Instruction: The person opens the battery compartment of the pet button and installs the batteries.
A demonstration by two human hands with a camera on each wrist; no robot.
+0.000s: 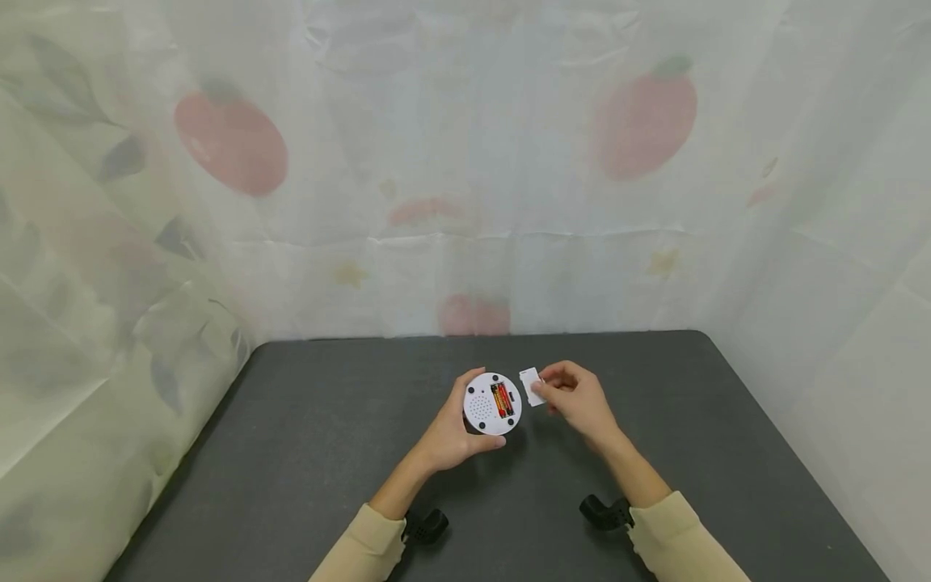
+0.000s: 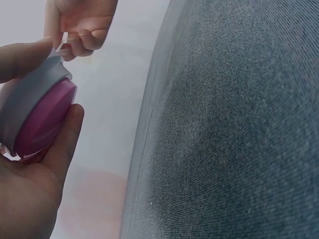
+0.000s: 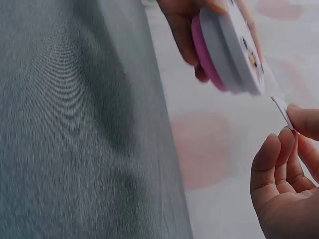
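My left hand (image 1: 447,440) grips a round white device (image 1: 479,409) by its edge, thumb on the near side and fingers on the far side. Its underside faces up, with dark round feet, a patch of small holes and an uncovered compartment holding red-and-black batteries (image 1: 502,399). The opposite face is pink (image 2: 47,119), seen from the left wrist. Just to the right, my right hand (image 1: 580,402) pinches a thin white battery cover (image 1: 532,387) between thumb and fingers. A small gap separates the cover from the device; the right wrist view shows the cover (image 3: 281,110) nearly edge-on.
Both hands are above a dark grey table (image 1: 334,436). Pale fruit-print curtains (image 1: 465,162) hang behind it and along both sides. A black wrist camera (image 1: 427,527) sticks out from the left sleeve, and another black camera (image 1: 605,513) from the right.
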